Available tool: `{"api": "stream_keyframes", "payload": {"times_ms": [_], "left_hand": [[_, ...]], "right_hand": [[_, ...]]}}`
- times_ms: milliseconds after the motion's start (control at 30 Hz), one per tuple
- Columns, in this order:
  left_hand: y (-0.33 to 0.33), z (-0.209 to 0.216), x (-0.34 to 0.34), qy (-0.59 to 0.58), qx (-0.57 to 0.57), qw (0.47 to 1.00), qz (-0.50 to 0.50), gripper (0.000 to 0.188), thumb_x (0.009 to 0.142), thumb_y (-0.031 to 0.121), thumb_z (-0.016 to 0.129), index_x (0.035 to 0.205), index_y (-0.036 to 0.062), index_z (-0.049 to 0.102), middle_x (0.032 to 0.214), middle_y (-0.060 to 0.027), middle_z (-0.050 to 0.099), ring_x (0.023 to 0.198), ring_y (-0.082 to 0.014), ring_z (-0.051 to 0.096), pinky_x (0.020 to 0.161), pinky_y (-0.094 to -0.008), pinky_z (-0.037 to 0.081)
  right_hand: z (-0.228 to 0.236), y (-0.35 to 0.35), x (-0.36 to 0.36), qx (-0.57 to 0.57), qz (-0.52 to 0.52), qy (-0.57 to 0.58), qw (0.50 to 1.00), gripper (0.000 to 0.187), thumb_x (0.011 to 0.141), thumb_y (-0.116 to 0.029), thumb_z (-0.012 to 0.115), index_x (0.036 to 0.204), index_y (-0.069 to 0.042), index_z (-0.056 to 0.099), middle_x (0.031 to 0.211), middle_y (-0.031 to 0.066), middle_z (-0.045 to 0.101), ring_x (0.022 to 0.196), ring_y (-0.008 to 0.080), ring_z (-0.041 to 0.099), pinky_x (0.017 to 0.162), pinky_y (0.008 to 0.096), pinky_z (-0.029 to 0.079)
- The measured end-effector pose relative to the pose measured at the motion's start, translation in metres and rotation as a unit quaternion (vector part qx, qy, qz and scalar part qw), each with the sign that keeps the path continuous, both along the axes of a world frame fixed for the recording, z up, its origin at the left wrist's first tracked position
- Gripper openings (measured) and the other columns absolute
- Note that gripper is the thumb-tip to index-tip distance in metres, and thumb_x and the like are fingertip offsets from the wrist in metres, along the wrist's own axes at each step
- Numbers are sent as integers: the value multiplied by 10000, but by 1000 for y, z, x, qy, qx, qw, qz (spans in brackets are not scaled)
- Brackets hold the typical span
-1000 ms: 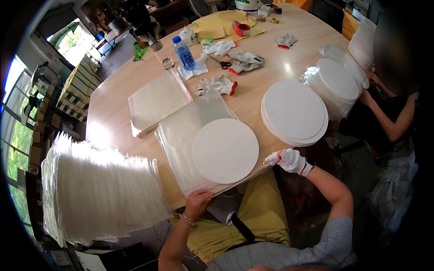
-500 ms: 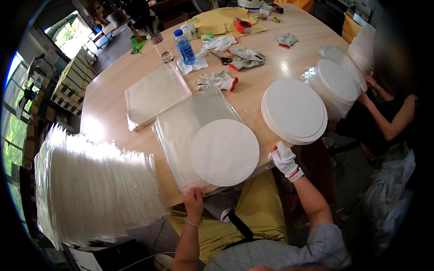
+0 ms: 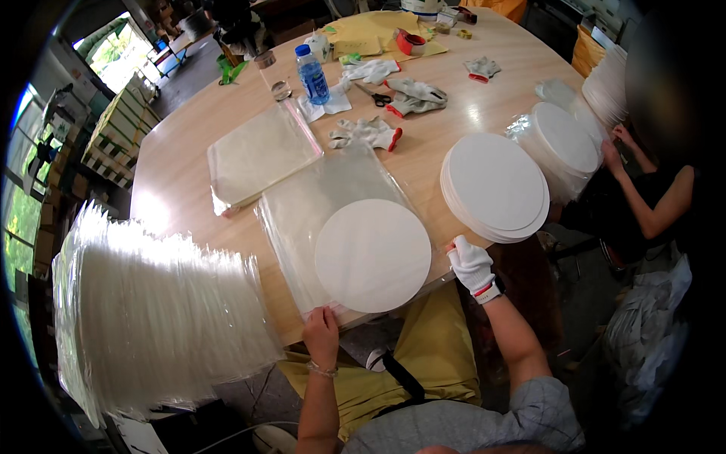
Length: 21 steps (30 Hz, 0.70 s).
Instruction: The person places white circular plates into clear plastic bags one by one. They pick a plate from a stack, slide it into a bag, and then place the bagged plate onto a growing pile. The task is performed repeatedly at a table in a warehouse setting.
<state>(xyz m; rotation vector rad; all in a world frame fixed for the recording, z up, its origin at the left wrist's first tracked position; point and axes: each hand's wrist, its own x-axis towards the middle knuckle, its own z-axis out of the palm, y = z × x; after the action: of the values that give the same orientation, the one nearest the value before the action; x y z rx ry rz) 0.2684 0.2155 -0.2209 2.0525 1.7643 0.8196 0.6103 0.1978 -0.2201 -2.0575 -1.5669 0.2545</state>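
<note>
Listing what I see from the head view, largest first:

- Round wooden table (image 3: 189, 151): fills the upper middle; work lies along its near edge.
- Stack of bagged white sheets (image 3: 151, 333): stands off the table's near left edge, beside my left arm.
- Pile of clear plastic bags (image 3: 318, 200): flat on the table in front of me, its near end over the table edge.
- Second flat bag pile (image 3: 257, 155): just beyond it, to the left.
- White disc (image 3: 373, 255): lies on the near bag pile, between my two hands.
- Stack of white discs (image 3: 495, 184): right of the bags, near my right hand.
- Wrapped disc stack (image 3: 563, 144): further right, under another person's hand (image 3: 611, 155).
- Right hand (image 3: 470, 262): in a white work glove, fingers curled at the disc's right rim; I cannot tell whether it grips.
- Left hand (image 3: 321, 333): bare, fingers closed on the near edge of the bag pile.
- Water bottle (image 3: 311, 73), spare gloves (image 3: 367, 132), scissors (image 3: 374, 94): far side of the table.
</note>
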Motion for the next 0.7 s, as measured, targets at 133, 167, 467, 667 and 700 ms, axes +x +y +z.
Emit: {"api": "stream_keyframes", "payload": {"times_ms": [133,167,467,667,700], "left_hand": [[-2,-1,-1,8,-3,1000,24,168,887,166,521,805,28,571,692,-178,586,596,-356,557,517,-410,438],[-3,-2,-3,1,-5,1000,26,163,886,166,522,809,30,570,689,-178,584,590,-355,557,511,-410,436],[-2,3,-4,-27,-29,999,34,177,893,180,517,788,42,554,662,-180,574,574,-359,555,495,-416,428],[3,6,-2,7,-19,999,36,219,895,208,509,765,37,550,652,-183,570,584,-365,553,519,-428,432],[3,6,-1,10,-23,999,39,226,896,204,506,760,29,547,642,-186,562,586,-365,550,526,-425,429]], "right_hand": [[1,3,-2,40,29,-54,997,119,822,-170,553,807,-63,503,630,112,603,565,305,591,514,398,462],[2,3,-1,113,60,-62,990,114,825,-162,550,805,-62,499,626,111,602,558,301,590,514,390,465],[-9,9,-10,48,-16,179,982,88,846,-123,512,858,-48,466,647,108,597,576,312,586,540,377,470],[-15,23,-13,8,-27,-39,999,164,869,-218,506,863,-70,436,615,124,585,534,330,579,474,439,437],[-10,25,-16,-17,-32,-85,996,182,870,-238,508,860,-74,430,611,125,584,527,331,578,465,448,431]]}}
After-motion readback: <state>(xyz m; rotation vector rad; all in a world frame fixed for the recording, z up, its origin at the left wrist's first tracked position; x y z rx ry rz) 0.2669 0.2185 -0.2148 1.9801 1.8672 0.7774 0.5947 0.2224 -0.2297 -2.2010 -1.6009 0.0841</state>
